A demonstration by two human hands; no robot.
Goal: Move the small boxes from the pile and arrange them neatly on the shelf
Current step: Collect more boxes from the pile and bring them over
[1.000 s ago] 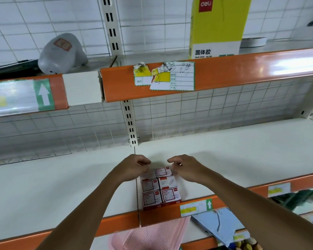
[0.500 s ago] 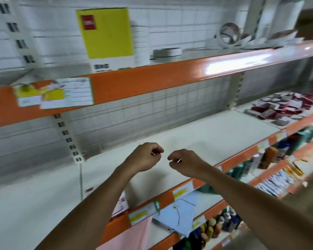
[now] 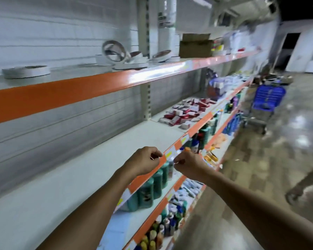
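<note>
Both fists are curled with nothing held, left hand and right hand; the pile of small boxes is seen far right on the shelf, presumably awaiting collection.

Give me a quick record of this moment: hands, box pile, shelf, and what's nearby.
left hand: fingers curled, holding no box
right hand: fingers curled, holding no box
pile of small boxes: red and white, jumbled, farther along the shelf
shelf: white, bare below the hands
tape rolls: on the upper shelf
blue basket: in the aisle
</note>
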